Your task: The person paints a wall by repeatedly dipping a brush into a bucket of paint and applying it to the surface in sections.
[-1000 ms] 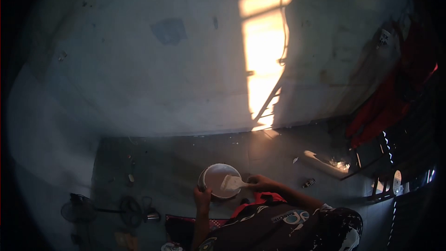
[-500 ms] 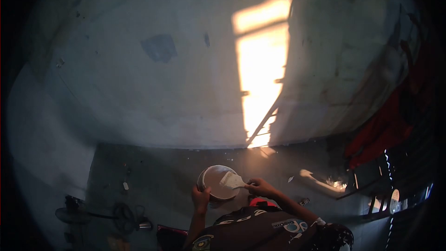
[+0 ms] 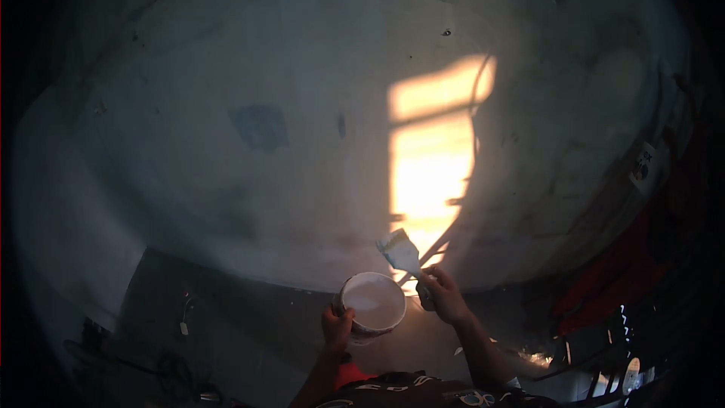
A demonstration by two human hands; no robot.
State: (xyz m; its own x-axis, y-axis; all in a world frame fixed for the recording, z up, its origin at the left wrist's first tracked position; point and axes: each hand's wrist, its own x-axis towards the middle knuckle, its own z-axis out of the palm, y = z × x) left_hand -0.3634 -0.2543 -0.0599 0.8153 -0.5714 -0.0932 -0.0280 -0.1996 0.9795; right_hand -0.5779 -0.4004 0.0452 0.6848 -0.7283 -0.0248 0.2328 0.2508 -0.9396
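My left hand [image 3: 337, 328] grips the rim of a round white bucket [image 3: 373, 304], thumb over the edge. Pale, whitish paint shows inside it. Up and to the right, my right hand [image 3: 445, 296] is closed around the handle of a wide paintbrush [image 3: 402, 252]. The brush is raised above the bucket, its whitish bristles pointing up and left toward the wall [image 3: 325, 204]. In this view the brush overlaps the lower wall beside the bright sunlit patch [image 3: 430, 174].
A darker square patch [image 3: 260, 127] and small holes mark the wall. Red cloth [image 3: 604, 279] hangs at the right, near a paper [image 3: 644, 168] on the wall. On the floor at lower left lie a small white object [image 3: 183, 328] and a dim fan-like shape [image 3: 174, 366].
My right hand has lifted the paintbrush out of the bucket, up toward the wall. The view has tilted upward, and the bucket sits slightly farther right.
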